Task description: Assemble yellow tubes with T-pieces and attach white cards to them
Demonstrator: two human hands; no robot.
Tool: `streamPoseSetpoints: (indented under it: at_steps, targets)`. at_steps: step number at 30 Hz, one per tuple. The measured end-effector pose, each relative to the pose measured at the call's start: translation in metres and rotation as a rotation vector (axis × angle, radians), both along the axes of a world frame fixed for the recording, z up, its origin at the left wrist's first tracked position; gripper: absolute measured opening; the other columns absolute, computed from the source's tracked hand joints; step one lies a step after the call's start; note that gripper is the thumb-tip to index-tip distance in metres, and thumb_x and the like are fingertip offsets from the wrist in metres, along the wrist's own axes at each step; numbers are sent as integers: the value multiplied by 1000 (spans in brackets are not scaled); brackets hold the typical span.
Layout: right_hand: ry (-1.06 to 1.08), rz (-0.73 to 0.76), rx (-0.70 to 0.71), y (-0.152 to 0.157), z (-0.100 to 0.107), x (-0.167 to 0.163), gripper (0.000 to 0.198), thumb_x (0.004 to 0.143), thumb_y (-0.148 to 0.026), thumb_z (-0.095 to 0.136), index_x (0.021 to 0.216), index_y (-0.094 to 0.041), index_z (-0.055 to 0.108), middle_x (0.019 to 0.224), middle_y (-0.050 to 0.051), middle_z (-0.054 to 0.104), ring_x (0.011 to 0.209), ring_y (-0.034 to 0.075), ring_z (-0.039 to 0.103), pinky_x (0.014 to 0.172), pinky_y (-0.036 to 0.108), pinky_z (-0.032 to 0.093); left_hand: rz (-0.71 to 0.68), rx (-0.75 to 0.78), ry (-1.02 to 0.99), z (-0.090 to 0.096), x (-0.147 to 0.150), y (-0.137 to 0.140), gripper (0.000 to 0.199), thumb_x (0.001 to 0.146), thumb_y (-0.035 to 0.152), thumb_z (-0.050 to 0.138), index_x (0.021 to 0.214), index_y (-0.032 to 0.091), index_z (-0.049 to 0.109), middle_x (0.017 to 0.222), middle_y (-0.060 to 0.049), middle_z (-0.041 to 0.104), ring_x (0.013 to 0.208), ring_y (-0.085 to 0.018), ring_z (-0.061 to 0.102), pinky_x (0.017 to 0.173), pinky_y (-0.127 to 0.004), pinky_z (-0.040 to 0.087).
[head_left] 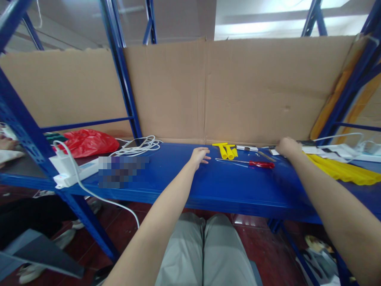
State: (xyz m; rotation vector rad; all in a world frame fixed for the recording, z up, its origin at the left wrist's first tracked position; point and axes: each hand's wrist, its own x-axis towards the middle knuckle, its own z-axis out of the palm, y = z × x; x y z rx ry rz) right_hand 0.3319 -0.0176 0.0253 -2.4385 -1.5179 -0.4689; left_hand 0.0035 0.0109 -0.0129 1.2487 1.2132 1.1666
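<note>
My left hand (200,158) is just above the blue shelf top (178,178), fingers apart, with nothing in it. To its right are yellow T-shaped plastic pieces (224,151) and a screwdriver (258,164) with a clear red handle, its shaft pointing left. My right hand (289,147) reaches to the back right, over some flat white and dark items (311,150). Its fingers are turned away and hidden, so whatever they hold cannot be seen. A bundle of long yellow tubes (342,169) lies beside my right forearm.
Cardboard (253,87) walls off the back between blue uprights. A white power strip (80,171), coiled white cables (143,146) and a red plastic bag (89,143) are on the left. One white cord (101,196) hangs over the front edge. Another person's hand (7,143) shows far left.
</note>
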Motion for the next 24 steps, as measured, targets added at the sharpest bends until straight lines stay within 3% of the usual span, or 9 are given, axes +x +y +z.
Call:
streamPoseSetpoints:
  at_steps: [4,6,10,13,17,21,24]
  targets:
    - [150,108,-52,16,7,-50,35,84,-19,48,111,-12,70,113,20,68,108,30,63,83,36,48,13,23,39,-6,0,4,20,82,7,57,97,13,69,94,-11,72,63,-13,66,46,-15,43]
    - [159,255,-63,24,5,-76,36,84,-16,47,111,-16,71,114,15,69,106,25,64,84,31,48,14,36,56,-9,0,5,18,82,9,58,94,13,69,88,-10,72,63,-12,66,46,-15,43]
    - [135,546,-215,33,-9,-126,34,88,-23,46,111,-17,71,115,11,71,102,21,66,84,27,47,14,56,121,-10,0,6,19,84,11,55,96,13,69,89,-11,73,65,-12,65,44,-13,42]
    - [30,585,-213,29,-23,-157,36,91,-30,43,115,-20,69,120,13,68,112,27,61,93,39,45,4,57,135,-8,0,4,19,85,10,54,96,13,69,89,-11,73,63,-12,65,44,-14,42]
    - [-44,577,-186,20,-36,-176,42,93,-38,42,128,-24,61,130,15,61,125,34,50,104,65,24,-22,51,116,-6,-1,2,18,84,7,55,92,12,70,83,-9,72,56,-10,62,45,-15,42]
    - [-44,628,-208,14,-41,-177,44,94,-40,41,133,-25,56,131,14,61,127,34,48,106,69,12,-7,63,139,-5,-2,2,16,82,6,56,89,12,70,84,-10,72,57,-10,63,46,-16,43]
    - [-29,674,-200,10,-43,-177,44,94,-39,43,134,-26,55,131,12,61,127,34,48,106,69,11,7,65,171,-5,-2,2,16,82,7,56,88,13,70,85,-10,73,65,-12,66,49,-15,45]
